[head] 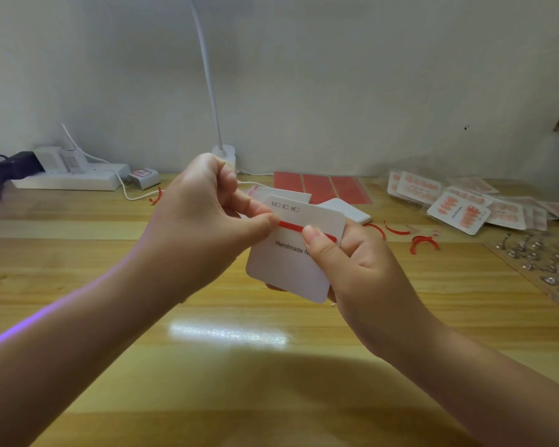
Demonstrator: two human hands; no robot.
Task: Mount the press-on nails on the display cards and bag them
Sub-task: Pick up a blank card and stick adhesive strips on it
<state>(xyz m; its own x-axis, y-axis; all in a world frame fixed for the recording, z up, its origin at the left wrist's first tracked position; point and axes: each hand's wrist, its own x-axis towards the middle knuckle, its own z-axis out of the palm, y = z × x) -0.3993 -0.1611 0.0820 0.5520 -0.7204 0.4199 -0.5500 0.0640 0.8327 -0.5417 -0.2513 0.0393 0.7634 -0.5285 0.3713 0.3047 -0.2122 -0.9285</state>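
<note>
Right hand (362, 269) grips a white display card (291, 262) from its right edge, thumb curled over the front and pressing on a red tape strip (292, 226) that runs across the card. Left hand (207, 217) is curled, thumb and forefinger pinching the left end of that red strip. Card is held tilted above the table (110, 285), mid-scene, printed side up: "Handmade N..." text partly hidden by the right thumb, size boxes along the far edge.

Just behind the held card, a small stack of blank white cards (352, 211) lies on the table. Further back, red adhesive sheets (320, 187) lie flat near the wall. Loose red liner curls (421, 241) sit right of the hands, one more (157, 196) to the left.

Far right: a pile of finished cards with pink nails (459, 211), several in clear bags, overlapping. Near right edge: a brown sheet with small silvery pieces (536, 266), too small to tell what they are.

Far left by the wall: white power strip (71, 179) with plugs and a black adapter (20, 164), white cable trailing toward centre. White lamp base (224, 153) with a thin neck rising up, behind the left hand.
</note>
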